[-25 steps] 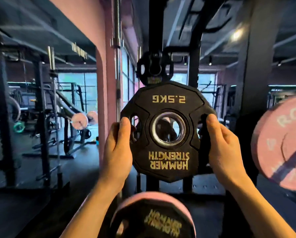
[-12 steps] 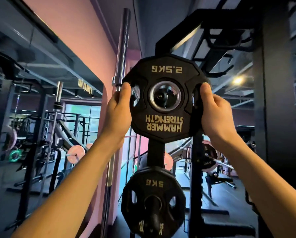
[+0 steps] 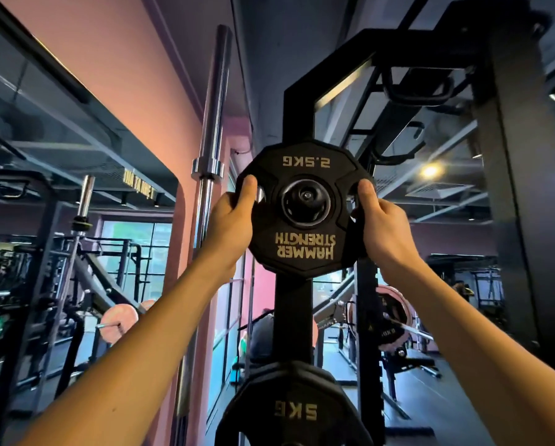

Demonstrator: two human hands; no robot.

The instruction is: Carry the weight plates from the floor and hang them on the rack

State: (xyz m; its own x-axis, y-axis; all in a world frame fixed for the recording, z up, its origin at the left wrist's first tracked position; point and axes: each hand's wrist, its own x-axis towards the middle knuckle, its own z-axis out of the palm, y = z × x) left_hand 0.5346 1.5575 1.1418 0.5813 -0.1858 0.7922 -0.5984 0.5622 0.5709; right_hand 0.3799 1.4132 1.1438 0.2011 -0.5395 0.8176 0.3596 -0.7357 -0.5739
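A black 2.5 kg weight plate (image 3: 305,249) with upside-down gold lettering is held up at arm's length against the black rack upright (image 3: 293,304). The rack's peg end (image 3: 305,203) fills the plate's steel centre ring. My left hand (image 3: 229,223) grips the plate's left edge, thumb at the left grip hole. My right hand (image 3: 380,225) grips the right edge the same way. Below on the same upright hangs a black 5 kg plate (image 3: 295,410).
A vertical steel barbell (image 3: 210,146) stands just left of the rack, beside the pink wall (image 3: 134,75). A thick black post (image 3: 514,188) rises at the right. Other racks, a pink-plated bar (image 3: 118,323) and benches stand further back on both sides.
The plate went from chest height up to the upper peg, and the view tilted upward. In the last half second the peg came to fill the centre ring.
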